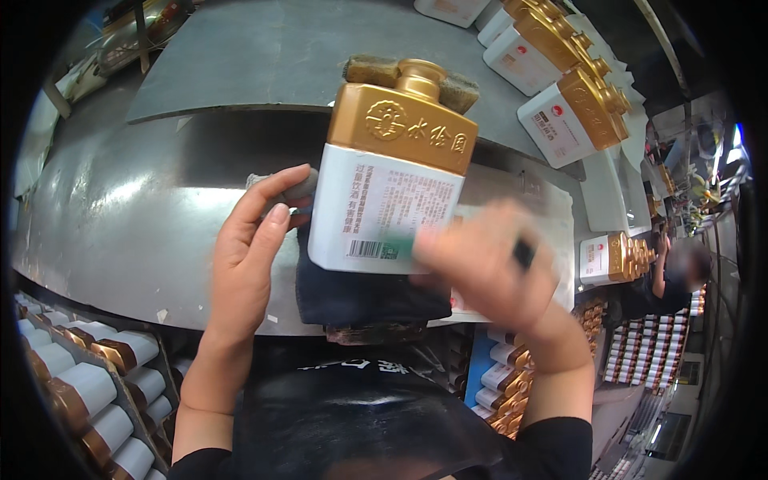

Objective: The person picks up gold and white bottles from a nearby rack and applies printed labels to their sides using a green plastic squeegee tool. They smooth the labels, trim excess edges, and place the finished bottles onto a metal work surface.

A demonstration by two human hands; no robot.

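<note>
A flat, flask-shaped bottle (384, 204), white below with a gold shoulder and neck, lies at the centre, its printed face up. Two worn brown blocks, perhaps foam (372, 70), flank its neck, and a dark cloth (352, 300) sits beneath its base. To the left of the bottle is my left hand (254, 228), thumb and fingers curled around a small grey wad (302, 189). My right hand (500, 268), smeared by motion, is over the bottle's lower right corner. A black patch shows on it, and a green streak blurs near its fingers; what it holds is unclear.
More white-and-gold bottles (576, 120) stand at the far right of the grey metal table (104, 216). Racked bottles (88, 392) fill the lower left, with others at my right (508, 376). Farther right, a person in dark clothing (668, 280) is beside another bottle row (608, 258).
</note>
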